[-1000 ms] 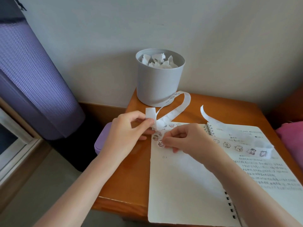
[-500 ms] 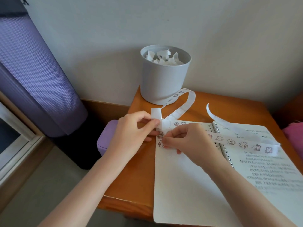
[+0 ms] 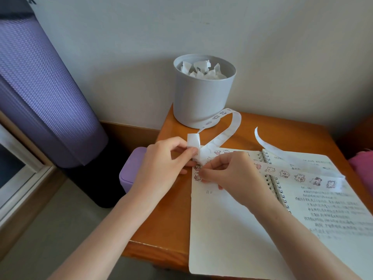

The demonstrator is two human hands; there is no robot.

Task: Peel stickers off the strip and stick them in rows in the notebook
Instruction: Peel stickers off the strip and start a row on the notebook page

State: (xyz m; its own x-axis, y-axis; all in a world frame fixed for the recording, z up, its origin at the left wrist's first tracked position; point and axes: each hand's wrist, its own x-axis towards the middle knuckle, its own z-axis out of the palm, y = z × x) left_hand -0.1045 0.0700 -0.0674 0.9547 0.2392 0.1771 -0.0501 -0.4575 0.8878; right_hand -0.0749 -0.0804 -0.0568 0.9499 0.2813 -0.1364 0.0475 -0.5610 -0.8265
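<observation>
My left hand [image 3: 161, 164] pinches the strip [image 3: 226, 132] between thumb and curled fingers, with a short blank end standing upright above my thumb. My right hand [image 3: 232, 174] is just beside it, thumb and forefinger curled and pinched on a small sticker [image 3: 198, 175] at the left edge of the notebook [image 3: 232, 229]'s blank page, where another sticker sits just above it. From my left hand the strip runs away from me and to the right, curls round against the foot of the grey bin [image 3: 203, 98] and doubles back toward my hand, printed side up there. A second length of strip [image 3: 298, 176] lies crosswise over the spiral binding, its long axis left to right with its stickers facing up. It folds at the right end, and its blank tail points back toward the far side of the worktop [image 3: 175, 199]. The open notebook lies flat, its right page covered in writing. The bin holds paper scraps [image 3: 201, 69]. A purple box [image 3: 131, 170] sits beside the worktop's left edge, and a purple rolled mat [image 3: 40, 93] leans further left.
</observation>
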